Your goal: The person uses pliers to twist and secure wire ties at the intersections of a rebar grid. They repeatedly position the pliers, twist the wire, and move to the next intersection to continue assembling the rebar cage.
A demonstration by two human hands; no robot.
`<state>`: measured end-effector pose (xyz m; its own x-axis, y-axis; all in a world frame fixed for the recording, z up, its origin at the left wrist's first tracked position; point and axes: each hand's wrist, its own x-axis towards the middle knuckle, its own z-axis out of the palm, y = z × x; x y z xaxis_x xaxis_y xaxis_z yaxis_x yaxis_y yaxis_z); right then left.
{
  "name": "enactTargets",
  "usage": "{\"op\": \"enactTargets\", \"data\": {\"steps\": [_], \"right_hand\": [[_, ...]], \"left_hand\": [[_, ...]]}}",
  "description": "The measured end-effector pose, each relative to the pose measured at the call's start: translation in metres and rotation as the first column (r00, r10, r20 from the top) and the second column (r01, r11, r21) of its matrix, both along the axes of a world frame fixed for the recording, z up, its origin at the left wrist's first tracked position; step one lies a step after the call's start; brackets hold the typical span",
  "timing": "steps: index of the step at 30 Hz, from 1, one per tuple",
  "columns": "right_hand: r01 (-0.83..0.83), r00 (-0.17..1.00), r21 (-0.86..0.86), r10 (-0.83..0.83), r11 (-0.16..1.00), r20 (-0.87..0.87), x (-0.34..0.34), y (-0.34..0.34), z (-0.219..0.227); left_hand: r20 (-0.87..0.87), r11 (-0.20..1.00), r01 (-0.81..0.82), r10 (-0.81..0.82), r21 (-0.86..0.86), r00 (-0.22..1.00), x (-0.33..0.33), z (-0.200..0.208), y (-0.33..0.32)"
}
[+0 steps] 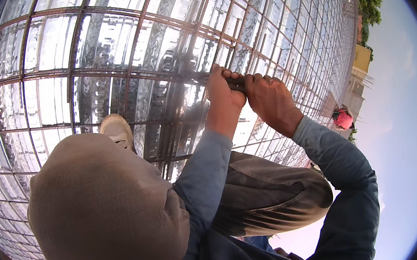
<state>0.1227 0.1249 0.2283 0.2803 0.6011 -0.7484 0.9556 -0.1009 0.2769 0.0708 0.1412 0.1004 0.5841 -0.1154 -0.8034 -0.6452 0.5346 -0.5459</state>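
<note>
My left hand (225, 93) and my right hand (270, 99) are close together, just above the steel bar mesh. Both are closed around a dark rod-like tool (235, 83); its far end blurs into the mesh on the left, so its exact kind does not show. The fingers of the right hand wrap over the tool's right end, while the left thumb lies along its top. Beneath them the rusty reinforcing bar mesh (99, 71) crosses shiny ribbed metal decking (52, 47).
My bent knees, the left (107, 206) and the right (286, 188), stand close below the hands. A light shoe (116, 128) rests on the mesh. Far right, a person in red (342, 118) is near the deck's edge, with buildings (361, 59) and trees (369, 1) beyond.
</note>
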Motion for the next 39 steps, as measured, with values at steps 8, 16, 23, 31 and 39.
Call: {"op": "enactTargets", "data": {"steps": [8, 16, 23, 31, 39], "right_hand": [[0.701, 0.049, -0.698, -0.986, 0.147, -0.159, 0.071, -0.02, -0.033], [0.639, 0.079, -0.623, -0.844, 0.451, -0.53, 0.097, -0.039, -0.042], [0.63, 0.395, -0.359, -0.682, 0.689, -0.615, 0.135, -0.04, -0.087], [0.505, 0.101, -0.529, -0.655, 0.682, -0.749, 0.125, -0.026, -0.129], [0.637, -0.155, -0.456, -0.476, 0.621, -0.866, 0.115, -0.001, -0.113]], "left_hand": [[-0.071, 0.968, 0.054, -0.038, 0.244, 0.997, -0.015, -0.002, -0.031], [-0.253, 0.915, 0.402, -0.382, 0.033, 0.889, 0.006, 0.014, -0.009], [-0.437, 0.914, 0.216, -0.048, 0.343, 0.898, 0.019, -0.007, -0.017], [-0.6, 0.567, 0.532, -0.081, 0.629, 0.796, 0.032, -0.014, -0.016], [-0.471, 0.247, 0.434, 0.114, 0.866, 0.875, 0.024, 0.021, 0.015]]}}
